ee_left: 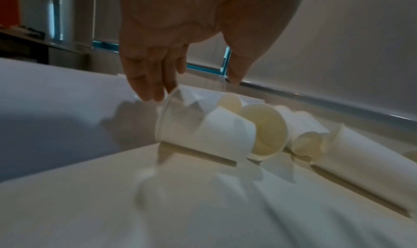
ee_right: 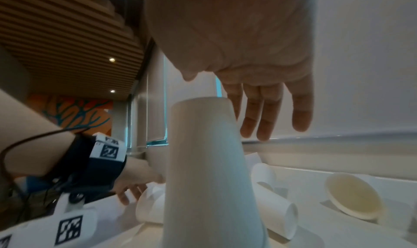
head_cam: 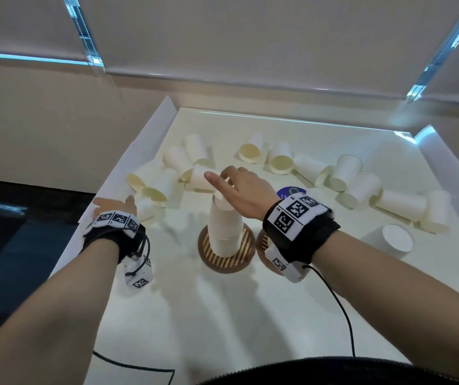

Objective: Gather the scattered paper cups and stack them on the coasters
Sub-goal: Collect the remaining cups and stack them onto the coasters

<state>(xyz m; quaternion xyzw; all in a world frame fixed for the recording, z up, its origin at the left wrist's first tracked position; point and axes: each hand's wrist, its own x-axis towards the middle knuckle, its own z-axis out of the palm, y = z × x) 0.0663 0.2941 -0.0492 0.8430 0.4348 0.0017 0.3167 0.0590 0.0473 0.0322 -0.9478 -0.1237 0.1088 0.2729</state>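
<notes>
A tall stack of upturned white paper cups [head_cam: 225, 232] [ee_right: 203, 162] stands on a striped round coaster [head_cam: 246, 254]. My right hand [head_cam: 222, 176] [ee_right: 228, 107] is over the top of the stack with straight, spread fingers and holds nothing. A second coaster [head_cam: 263, 243] shows partly under my right wrist. At the tray's left side my left hand [head_cam: 114, 202] [ee_left: 192, 86] reaches down to a dented cup lying on its side [head_cam: 144, 209] [ee_left: 203, 130]. Its straight fingers [ee_left: 146, 84] touch the cup's rim and the thumb stands apart. Several more cups [head_cam: 345, 170] lie scattered across the back.
The white tray has raised walls at the left [head_cam: 150, 129] and the right [head_cam: 439, 151]. One upturned cup [head_cam: 396, 240] stands alone at the right. A blue round sticker [head_cam: 290, 191] lies behind my right wrist. Cables trail from both wristbands toward the front.
</notes>
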